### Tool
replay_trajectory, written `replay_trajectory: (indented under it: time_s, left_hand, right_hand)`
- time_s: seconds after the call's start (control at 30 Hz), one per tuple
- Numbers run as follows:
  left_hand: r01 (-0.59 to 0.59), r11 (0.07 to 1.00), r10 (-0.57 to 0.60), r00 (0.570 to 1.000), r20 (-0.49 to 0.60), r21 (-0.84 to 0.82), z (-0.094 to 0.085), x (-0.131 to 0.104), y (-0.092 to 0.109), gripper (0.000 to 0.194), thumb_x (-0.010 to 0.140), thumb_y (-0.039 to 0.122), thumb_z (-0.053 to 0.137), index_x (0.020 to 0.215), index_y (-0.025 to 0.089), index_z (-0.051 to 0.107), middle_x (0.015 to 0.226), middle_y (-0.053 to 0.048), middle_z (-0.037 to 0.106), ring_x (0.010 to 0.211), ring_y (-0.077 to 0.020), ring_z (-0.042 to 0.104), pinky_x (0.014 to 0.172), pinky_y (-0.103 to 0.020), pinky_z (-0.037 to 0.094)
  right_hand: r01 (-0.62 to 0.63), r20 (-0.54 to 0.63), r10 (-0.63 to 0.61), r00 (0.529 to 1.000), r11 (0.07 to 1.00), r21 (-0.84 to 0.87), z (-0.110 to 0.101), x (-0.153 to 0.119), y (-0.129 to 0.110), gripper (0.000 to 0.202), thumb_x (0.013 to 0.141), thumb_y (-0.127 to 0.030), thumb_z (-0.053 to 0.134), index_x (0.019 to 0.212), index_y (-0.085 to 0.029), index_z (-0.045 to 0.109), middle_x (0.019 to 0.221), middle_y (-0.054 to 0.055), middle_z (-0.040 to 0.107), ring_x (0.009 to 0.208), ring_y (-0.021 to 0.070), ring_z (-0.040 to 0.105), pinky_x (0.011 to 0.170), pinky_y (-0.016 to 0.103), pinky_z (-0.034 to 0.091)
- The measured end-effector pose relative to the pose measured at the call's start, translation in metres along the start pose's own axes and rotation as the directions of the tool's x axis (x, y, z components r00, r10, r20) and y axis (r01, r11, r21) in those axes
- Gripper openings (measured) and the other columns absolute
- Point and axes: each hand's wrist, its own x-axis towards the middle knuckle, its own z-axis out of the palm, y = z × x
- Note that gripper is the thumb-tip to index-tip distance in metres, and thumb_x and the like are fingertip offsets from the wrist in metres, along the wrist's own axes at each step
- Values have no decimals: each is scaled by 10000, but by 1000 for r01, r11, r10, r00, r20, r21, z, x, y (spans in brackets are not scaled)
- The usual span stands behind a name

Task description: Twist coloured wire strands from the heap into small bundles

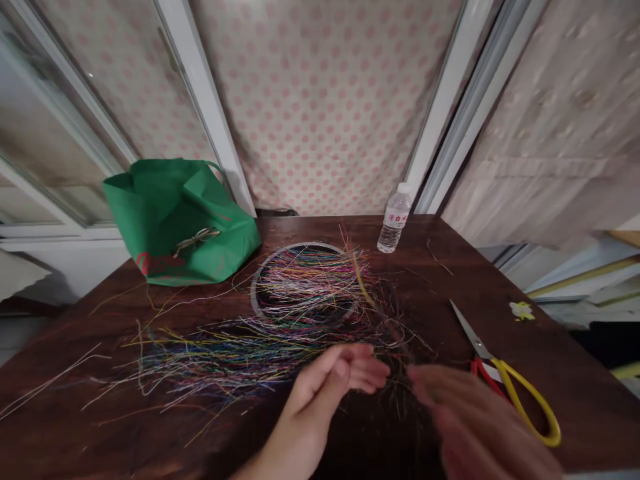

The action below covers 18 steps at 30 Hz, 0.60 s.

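My left hand (pixel 340 377) is at the front of the table, palm turned inward, fingers loosely curved and thumb apart, with nothing visible in it. To its right is my right hand (pixel 475 417), smeared by motion, its fingertips together at the end of a thin yellowish wire (pixel 364 288) that slants up and left over the pile. Beyond the hands lies a heap of thin multicoloured wires (pixel 305 280) across a round grey-rimmed tray (pixel 254 288). A second bundle of coloured wires (pixel 215 360) stretches left in front of it.
Scissors (pixel 481 348) with yellow and red handles lie right of my right hand. A green bag (pixel 200 227) stands back left, with glasses (pixel 196 240) against it. A water bottle (pixel 394 220) stands back right. A small yellow-white scrap (pixel 521 311) lies near the right edge.
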Motion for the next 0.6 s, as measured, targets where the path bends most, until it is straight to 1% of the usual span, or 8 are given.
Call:
replay_trajectory:
  time_s: [0.07, 0.13, 0.17, 0.2, 0.27, 0.4, 0.5, 0.6]
  left_hand:
    - [71, 957, -77, 997, -12, -282, 15, 9, 0, 282, 932, 286, 460, 1126, 121, 581, 981, -134, 708, 908, -205, 653, 851, -330, 477]
    - [105, 915, -126, 992, -27, -389, 20, 17, -1, 272, 921, 271, 484, 1127, 111, 559, 873, -119, 713, 814, -190, 659, 788, -313, 486]
    - [117, 910, -142, 989, -35, -398, 20, 19, -2, 250, 919, 261, 490, 1107, 113, 562, 780, -89, 700, 735, -172, 651, 732, -292, 486]
    - [128, 911, -157, 987, -41, -391, 20, 21, -4, 224, 919, 256, 491, 1075, 118, 572, 693, -53, 670, 658, -153, 630, 678, -273, 477]
    - [145, 927, -169, 985, -41, -346, 18, 23, -10, 189, 923, 266, 484, 981, 127, 598, 611, -12, 613, 593, -136, 595, 635, -263, 461]
    - [107, 977, -120, 991, -64, -184, 17, 27, -17, 245, 910, 310, 513, 806, 118, 623, 824, -80, 661, 810, -180, 616, 809, -321, 456]
    - [71, 985, -86, 993, -85, -160, 17, 28, -18, 238, 902, 336, 529, 836, 125, 616, 854, -84, 666, 861, -200, 617, 866, -348, 435]
    - [38, 977, -54, 996, -69, -211, 13, 30, -18, 201, 920, 316, 501, 897, 136, 588, 749, -52, 652, 768, -184, 623, 819, -343, 438]
  right_hand:
    - [211, 142, -190, 971, 967, -145, 10, -13, -2, 343, 813, -147, 648, 1152, -195, 645, 1030, 59, 738, 949, 236, 699, 855, 346, 593]
    - [374, 218, -318, 923, 877, -301, 21, -26, 0, 240, 851, -104, 575, 1069, -141, 669, 972, 76, 752, 951, 231, 699, 821, 326, 606]
    - [410, 227, -347, 910, 837, -362, 27, -33, 3, 212, 870, -92, 536, 1024, -135, 675, 927, 70, 761, 932, 222, 705, 803, 321, 612]
    - [417, 217, -358, 908, 816, -401, 32, -41, 5, 206, 882, -85, 510, 990, -139, 677, 889, 60, 766, 906, 211, 713, 785, 315, 617]
    - [365, 153, -331, 931, 831, -420, 40, -58, 10, 218, 901, -96, 477, 960, -155, 679, 857, 44, 769, 866, 201, 723, 753, 304, 624]
    - [266, 54, -268, 962, 871, -412, 48, -83, 16, 278, 922, -152, 442, 1004, -213, 700, 834, 34, 770, 776, 207, 738, 669, 282, 634]
    - [231, 32, -239, 971, 887, -399, 50, -92, 21, 298, 898, -143, 467, 1053, -251, 698, 810, 23, 771, 740, 209, 741, 647, 275, 635]
    - [233, 26, -244, 969, 882, -410, 55, -97, 27, 276, 883, -121, 476, 1003, -224, 702, 822, 25, 771, 770, 201, 739, 662, 270, 630]
